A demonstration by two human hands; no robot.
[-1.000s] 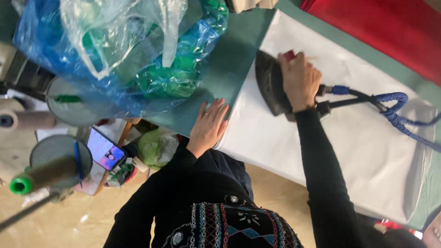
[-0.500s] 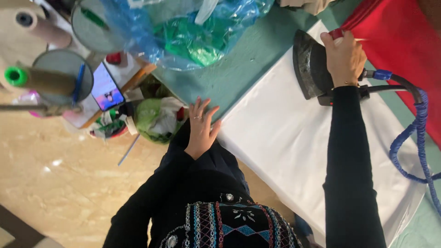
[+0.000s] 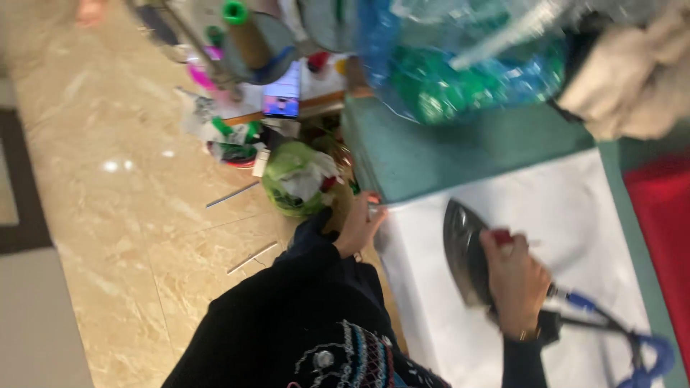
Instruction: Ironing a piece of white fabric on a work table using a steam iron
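Two hands: both at work on the bench (image 3: 460,154).
Right hand (image 3: 514,276): grip clenched on the handle of the iron (image 3: 463,255).
Iron: flat on the white cloth (image 3: 575,215), mid-sheet.
Left hand (image 3: 357,226): fingers curled at the cloth's near edge; grip unclear.
Doing it well: keep the edge taut, sole flat, blue cord (image 3: 632,345) trailing behind.
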